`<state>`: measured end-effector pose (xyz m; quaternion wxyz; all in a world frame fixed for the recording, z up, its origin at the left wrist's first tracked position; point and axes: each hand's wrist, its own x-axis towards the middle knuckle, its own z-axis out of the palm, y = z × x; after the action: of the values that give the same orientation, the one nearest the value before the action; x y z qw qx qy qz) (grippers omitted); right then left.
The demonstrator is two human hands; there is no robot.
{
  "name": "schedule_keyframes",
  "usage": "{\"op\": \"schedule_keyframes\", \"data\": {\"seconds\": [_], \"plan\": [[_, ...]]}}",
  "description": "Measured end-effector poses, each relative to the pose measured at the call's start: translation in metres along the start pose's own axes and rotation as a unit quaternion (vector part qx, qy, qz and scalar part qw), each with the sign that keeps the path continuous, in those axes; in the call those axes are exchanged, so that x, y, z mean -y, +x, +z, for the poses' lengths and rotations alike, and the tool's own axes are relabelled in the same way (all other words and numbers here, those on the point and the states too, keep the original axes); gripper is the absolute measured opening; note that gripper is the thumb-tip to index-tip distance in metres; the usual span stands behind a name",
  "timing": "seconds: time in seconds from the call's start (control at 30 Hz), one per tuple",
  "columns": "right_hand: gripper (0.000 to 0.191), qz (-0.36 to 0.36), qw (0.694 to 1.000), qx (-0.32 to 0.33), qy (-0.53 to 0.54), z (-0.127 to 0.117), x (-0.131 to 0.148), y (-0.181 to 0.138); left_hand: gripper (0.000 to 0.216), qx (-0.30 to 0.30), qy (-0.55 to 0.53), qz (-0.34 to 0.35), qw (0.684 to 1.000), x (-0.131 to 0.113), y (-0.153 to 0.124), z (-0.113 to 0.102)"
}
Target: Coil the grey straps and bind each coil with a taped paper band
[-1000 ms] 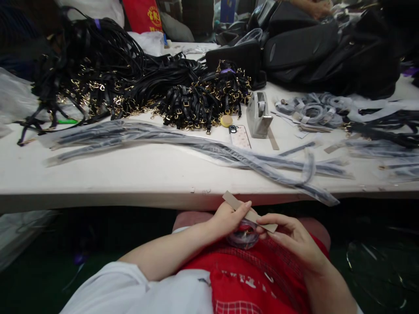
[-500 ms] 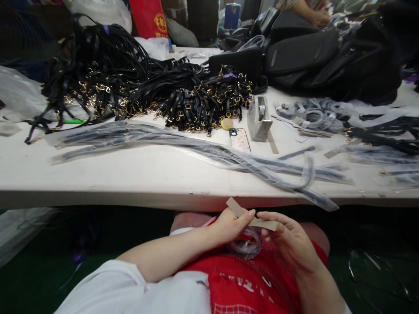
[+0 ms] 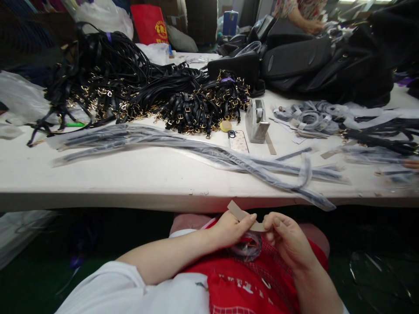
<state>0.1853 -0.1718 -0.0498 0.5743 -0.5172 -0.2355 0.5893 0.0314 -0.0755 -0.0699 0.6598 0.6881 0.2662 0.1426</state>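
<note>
Both hands work in my lap, just below the edge of the white table (image 3: 131,183). My left hand (image 3: 229,229) pinches a tan paper strip (image 3: 240,214) between thumb and fingers. My right hand (image 3: 286,237) is closed on the strip's other end. Under the hands lies a coiled strap in a clear plastic sleeve (image 3: 247,246), resting on my red apron (image 3: 248,283).
On the table lie long plastic-wrapped straps (image 3: 196,150), a heap of black straps with gold buckles (image 3: 137,93), a tape dispenser (image 3: 257,122), a phone (image 3: 238,140), coiled wrapped straps (image 3: 310,117) and black bags (image 3: 314,61). Another person's arm (image 3: 304,22) works at the far right.
The tan strip has slid leftward through my right hand, so less of it sticks out on the right. Both hands rose slightly toward the table edge.
</note>
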Motion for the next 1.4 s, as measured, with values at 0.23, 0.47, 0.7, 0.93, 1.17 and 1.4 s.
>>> {"op": "schedule_keyframes", "data": {"seconds": [0.23, 0.47, 0.7, 0.93, 1.17, 1.4], "plan": [[0.039, 0.035, 0.998, -0.004, -0.045, 0.004, 0.010, -0.002, 0.048, -0.005, 0.044, 0.012, 0.999, -0.013, -0.008, -0.003], [0.044, 0.038, 0.990, 0.025, -0.132, 0.004, 0.002, 0.004, 0.053, -0.005, 0.045, 0.051, 0.998, -0.015, -0.011, -0.003], [0.039, 0.027, 0.984, 0.037, -0.172, 0.004, 0.008, 0.003, 0.056, 0.013, 0.005, 0.013, 1.000, -0.018, -0.012, -0.005], [0.037, 0.017, 0.979, 0.055, -0.197, 0.001, 0.006, 0.004, 0.054, 0.017, -0.022, -0.002, 1.000, -0.014, -0.012, -0.006], [0.038, 0.002, 0.973, 0.069, -0.221, 0.000, 0.010, 0.004, 0.056, 0.018, -0.025, -0.002, 1.000, -0.009, -0.010, -0.004], [0.036, -0.001, 0.967, 0.082, -0.243, 0.000, 0.011, 0.004, 0.061, 0.018, 0.004, 0.005, 1.000, -0.003, -0.009, -0.002]]}}
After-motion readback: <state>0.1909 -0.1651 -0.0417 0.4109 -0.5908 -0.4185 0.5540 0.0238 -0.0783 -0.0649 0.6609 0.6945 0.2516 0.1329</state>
